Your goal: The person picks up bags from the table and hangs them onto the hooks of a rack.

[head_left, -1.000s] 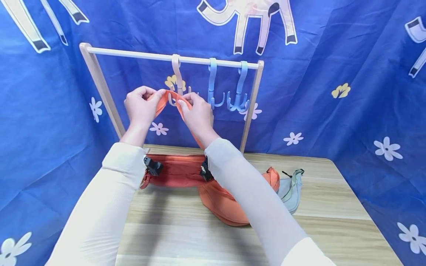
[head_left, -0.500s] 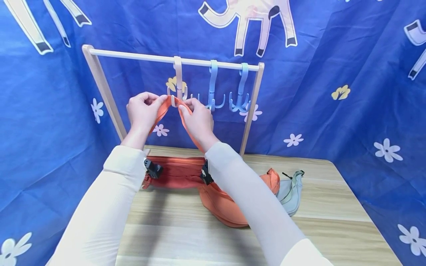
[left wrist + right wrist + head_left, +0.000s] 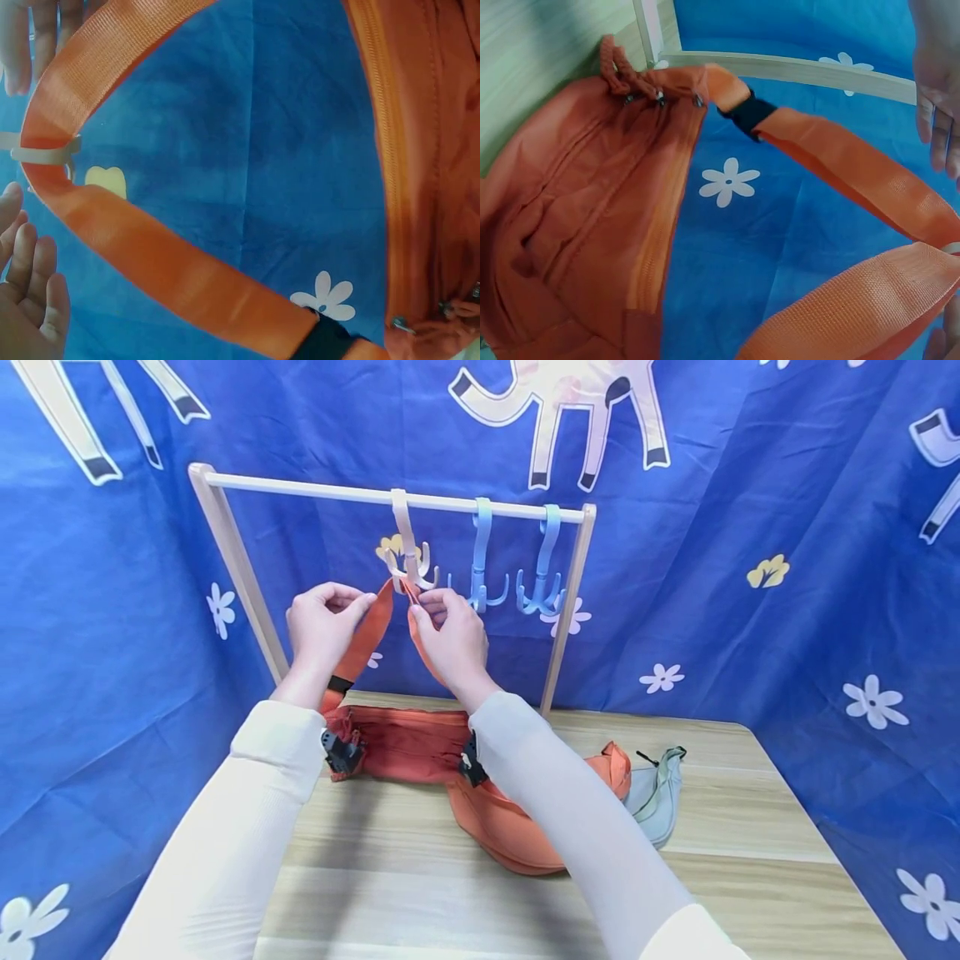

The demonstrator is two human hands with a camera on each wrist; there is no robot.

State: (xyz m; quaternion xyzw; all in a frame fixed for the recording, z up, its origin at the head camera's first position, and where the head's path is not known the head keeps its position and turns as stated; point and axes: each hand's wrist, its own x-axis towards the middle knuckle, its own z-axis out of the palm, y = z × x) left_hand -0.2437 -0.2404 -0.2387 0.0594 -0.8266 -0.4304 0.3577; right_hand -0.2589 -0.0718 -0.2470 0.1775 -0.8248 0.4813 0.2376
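Observation:
An orange strap (image 3: 367, 639) with a black buckle (image 3: 324, 341) runs up from a rust-red waist bag (image 3: 412, 747) and loops over a prong of the cream hook hanger (image 3: 408, 547). My left hand (image 3: 322, 622) is just left of the strap; in the left wrist view its fingers are apart from the webbing. My right hand (image 3: 453, 631) is close by the strap's other side, its thumb and forefinger near the band below the hook. Straight fingers of that hand show in the left wrist view. Whether the bag touches the table cannot be told.
Two blue hook hangers (image 3: 480, 552) hang farther right on the white rod (image 3: 300, 487) of a wooden rack. An orange bag (image 3: 510, 831) and a grey-green bag (image 3: 656, 802) lie on the wooden table (image 3: 750, 793), partly behind my right sleeve. A blue patterned curtain surrounds it.
The strap, held stretched between both hands before, now rests over the cream hook's prong. My left hand has come off it, and both hands have moved slightly down. The bag has shifted slightly right.

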